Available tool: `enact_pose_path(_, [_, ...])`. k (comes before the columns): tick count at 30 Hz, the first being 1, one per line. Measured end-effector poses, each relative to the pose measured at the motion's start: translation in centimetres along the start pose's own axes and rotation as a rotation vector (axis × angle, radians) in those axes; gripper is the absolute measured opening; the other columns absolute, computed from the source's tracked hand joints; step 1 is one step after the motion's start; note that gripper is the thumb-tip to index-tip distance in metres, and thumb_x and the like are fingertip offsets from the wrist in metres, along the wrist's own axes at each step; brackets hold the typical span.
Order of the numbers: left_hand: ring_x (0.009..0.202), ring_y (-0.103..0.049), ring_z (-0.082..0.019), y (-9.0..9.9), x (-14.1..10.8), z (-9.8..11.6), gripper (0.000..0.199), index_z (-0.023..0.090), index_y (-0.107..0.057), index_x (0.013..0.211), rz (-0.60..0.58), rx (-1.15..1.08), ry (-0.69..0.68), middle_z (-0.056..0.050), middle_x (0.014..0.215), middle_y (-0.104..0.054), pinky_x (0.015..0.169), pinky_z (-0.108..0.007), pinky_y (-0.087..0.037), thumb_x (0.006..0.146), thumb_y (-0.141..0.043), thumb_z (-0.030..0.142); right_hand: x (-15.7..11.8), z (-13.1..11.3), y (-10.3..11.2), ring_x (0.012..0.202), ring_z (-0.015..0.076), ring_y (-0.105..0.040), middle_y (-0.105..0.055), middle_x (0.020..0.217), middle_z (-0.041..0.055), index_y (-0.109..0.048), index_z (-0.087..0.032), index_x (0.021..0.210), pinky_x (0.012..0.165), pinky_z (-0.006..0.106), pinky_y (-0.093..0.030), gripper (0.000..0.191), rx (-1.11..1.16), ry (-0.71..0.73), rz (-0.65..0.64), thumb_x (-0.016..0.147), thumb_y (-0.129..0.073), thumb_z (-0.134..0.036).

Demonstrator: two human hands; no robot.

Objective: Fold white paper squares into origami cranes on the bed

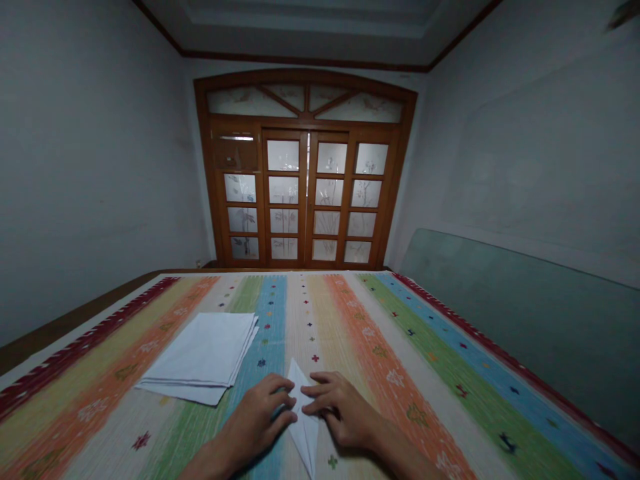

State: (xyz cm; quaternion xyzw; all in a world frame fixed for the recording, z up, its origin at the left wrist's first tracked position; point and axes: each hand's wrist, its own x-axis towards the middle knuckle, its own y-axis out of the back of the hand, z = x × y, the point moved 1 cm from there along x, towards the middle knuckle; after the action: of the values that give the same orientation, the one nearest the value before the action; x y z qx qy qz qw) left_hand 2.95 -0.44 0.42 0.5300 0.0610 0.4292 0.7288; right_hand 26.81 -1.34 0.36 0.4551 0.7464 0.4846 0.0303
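Observation:
A white sheet of paper (303,437), folded into a narrow kite shape with a sharp point at each end, lies on the striped tablecloth in front of me. Its far tip points away toward the doors, and crease lines run along its length. My left hand (260,415) grips the left edge with bent fingers, the thumb close to the paper. From the other side, my right hand (345,410) holds the right edge, its fingers reaching over the paper's middle. The fingertips of both hands nearly meet there and cover part of the folds.
A stack of white paper sheets (203,353), slightly fanned, rests on the tablecloth (425,373) to the left, beyond my left hand. Wooden doors with glass panes (307,200) stand past the far table edge. A pale green board-like surface (510,307) runs along the right side.

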Motion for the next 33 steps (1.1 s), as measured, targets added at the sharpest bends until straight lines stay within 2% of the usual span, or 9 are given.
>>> enact_pose_path(3, [0.112,-0.066,-0.024,0.6,0.0,0.4,0.022,0.023,-0.074,0.105,0.014,-0.009,-0.062,-0.01,0.119,-0.07,0.095,-0.038,-0.055,0.093,-0.059,0.014,-0.1,0.0,-0.1,0.125,0.0318,-0.059,-0.075,0.122,0.0071,-0.079,-0.028,0.107,0.104,0.054,-0.046,0.049,-0.018,0.012,-0.003,0.07,-0.057,-0.004])
enact_pose_path(6, [0.117,-0.063,-0.025,1.4,-0.3,0.9,0.03,0.025,-0.072,0.115,-0.016,-0.002,-0.085,-0.011,0.126,-0.068,0.1,-0.039,-0.053,0.094,-0.055,0.013,-0.3,-0.1,-0.3,0.121,0.0294,-0.06,-0.07,0.127,0.0103,-0.078,-0.026,0.108,0.103,0.049,-0.047,0.049,-0.047,0.033,0.019,0.07,-0.058,-0.005])
enact_pose_path(10, [0.125,-0.059,-0.027,1.9,-0.7,1.1,0.045,0.027,-0.065,0.127,-0.085,0.007,-0.052,-0.01,0.136,-0.063,0.106,-0.043,-0.048,0.086,-0.06,0.011,-0.3,-0.5,-0.4,0.105,0.0243,-0.063,-0.064,0.117,0.0109,-0.077,-0.026,0.109,0.09,0.037,-0.053,0.05,-0.068,0.037,0.01,0.069,-0.059,-0.004])
enact_pose_path(12, [0.127,-0.057,-0.028,1.9,-0.7,0.9,0.048,0.029,-0.065,0.128,-0.117,0.01,-0.027,-0.008,0.138,-0.063,0.108,-0.046,-0.047,0.083,-0.064,0.012,-0.2,-0.7,-0.3,0.101,0.0235,-0.062,-0.063,0.11,0.0096,-0.076,-0.026,0.11,0.087,0.035,-0.053,0.049,-0.06,0.036,-0.009,0.07,-0.059,-0.004])
enact_pose_path(16, [0.133,-0.051,-0.031,1.7,-0.6,0.1,0.046,0.033,-0.064,0.132,-0.162,-0.009,-0.055,-0.006,0.142,-0.063,0.11,-0.05,-0.042,0.087,-0.071,0.03,-0.2,-1.1,0.1,0.104,0.0235,-0.061,-0.062,0.11,0.0094,-0.075,-0.025,0.111,0.09,0.035,-0.052,0.043,-0.023,0.029,-0.011,0.075,-0.062,-0.007])
enact_pose_path(19, [0.133,-0.05,-0.033,1.5,-0.6,-0.3,0.05,0.034,-0.062,0.136,-0.166,-0.005,-0.084,-0.008,0.143,-0.061,0.109,-0.05,-0.044,0.088,-0.072,0.045,-0.2,-1.2,0.2,0.104,0.0235,-0.06,-0.062,0.11,0.0096,-0.075,-0.024,0.111,0.091,0.036,-0.051,0.039,-0.017,0.014,-0.012,0.077,-0.064,-0.01])
enact_pose_path(24, [0.129,-0.054,-0.032,1.5,-0.4,-0.3,0.045,0.035,-0.06,0.137,-0.167,0.072,-0.128,-0.006,0.142,-0.063,0.106,-0.048,-0.047,0.093,-0.065,0.046,-0.1,-1.1,0.1,0.104,0.024,-0.061,-0.063,0.11,0.0098,-0.075,-0.024,0.109,0.091,0.037,-0.051,0.036,-0.024,0.013,-0.017,0.079,-0.063,-0.01])
enact_pose_path(28, [0.123,-0.059,-0.03,1.6,-0.1,0.0,0.043,0.034,-0.064,0.133,-0.133,0.096,-0.184,-0.006,0.136,-0.067,0.102,-0.045,-0.051,0.093,-0.065,0.048,-0.1,-1.1,0.2,0.102,0.0243,-0.061,-0.063,0.108,0.0094,-0.075,-0.024,0.108,0.089,0.036,-0.051,0.04,-0.022,0.04,-0.001,0.074,-0.06,-0.007])
enact_pose_path(33, [0.118,-0.064,-0.029,1.6,0.0,0.3,0.038,0.036,-0.064,0.131,-0.094,0.18,-0.206,-0.005,0.131,-0.07,0.098,-0.042,-0.055,0.094,-0.067,0.04,-0.1,-1.3,0.2,0.103,0.0253,-0.059,-0.061,0.111,0.0091,-0.069,-0.024,0.113,0.091,0.037,-0.049,0.049,-0.027,0.072,-0.013,0.069,-0.058,-0.007])
